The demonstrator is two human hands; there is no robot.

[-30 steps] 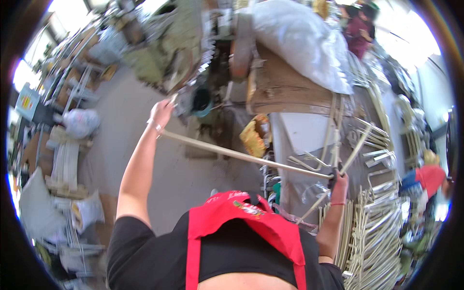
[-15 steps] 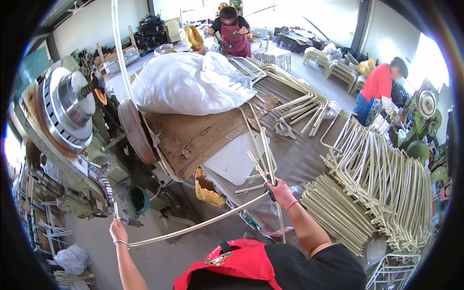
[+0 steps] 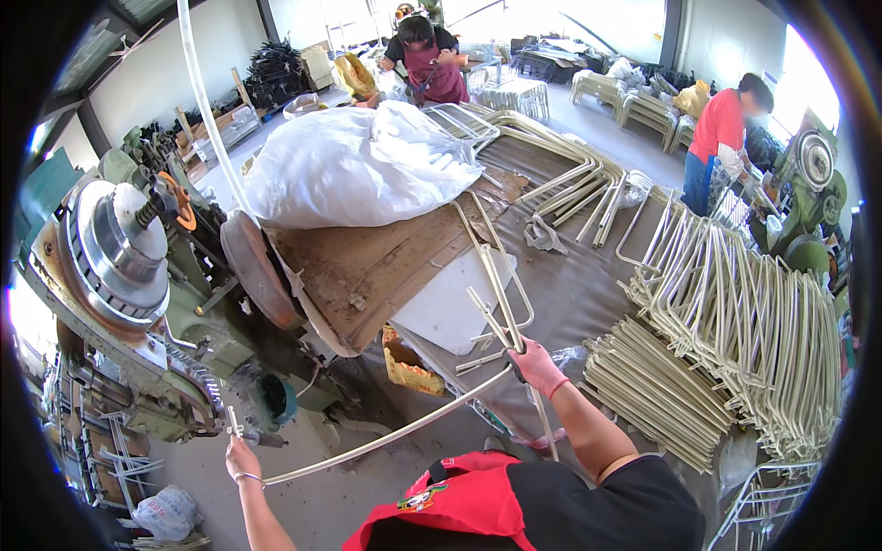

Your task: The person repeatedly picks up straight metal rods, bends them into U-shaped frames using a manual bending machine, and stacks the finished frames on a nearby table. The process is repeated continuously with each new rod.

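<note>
My left hand [image 3: 243, 456] is closed on a bent pale metal tube, whose short end sticks up above the fingers close to the green machine [image 3: 179, 386]. From that hand a long length of the tube [image 3: 386, 439] runs across in front of me to my right hand. My right hand [image 3: 538, 365], in a pink glove with a dark palm, is wrapped round the tube at a crossing of several lengths. A second bent tube frame [image 3: 526, 303] reaches from there toward the worktable [image 3: 367, 266]. The fingers hide which lengths are actually gripped.
Straight tubes [image 3: 648, 395] lie in a stack at the right beside a large pile of bent frames [image 3: 744, 321]. A white plastic bag [image 3: 358, 165] sits on the table, with a yellow box [image 3: 409, 363] below its edge. Two co-workers [image 3: 427, 64] [image 3: 717, 138] work farther off.
My view has shifted slightly, so the machine and piles sit differently in it. Both hands keep their hold on the tube. The right-hand co-worker stands more upright; the far one bends lower.
</note>
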